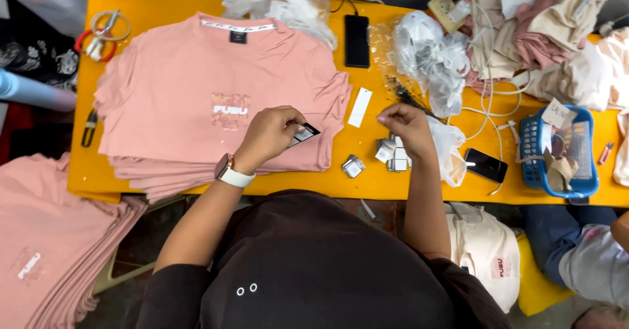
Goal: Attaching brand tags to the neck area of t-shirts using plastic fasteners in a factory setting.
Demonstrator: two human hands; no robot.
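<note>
My left hand (270, 134) pinches a small dark card tag (304, 133) over the lower right corner of a stack of folded pink shirts (196, 87) on the yellow table (373, 185). A watch with a white strap sits on that wrist. My right hand (407, 127) hovers with fingertips pinched together beside a bundle of thin black fasteners (409, 97); whether it holds one is too small to tell. Small piles of tags (392, 153) lie just below it, and a white tag (360, 107) lies between my hands.
A black phone (356, 40) and clear plastic bags (429, 57) lie at the back. A second phone (485, 165) and a blue basket (558, 152) are to the right, with a heap of beige and pink garments (544, 28) behind. More pink shirts (52, 244) are stacked lower left. Scissors (105, 31) lie far left. Another person's arm (590, 250) is at bottom right.
</note>
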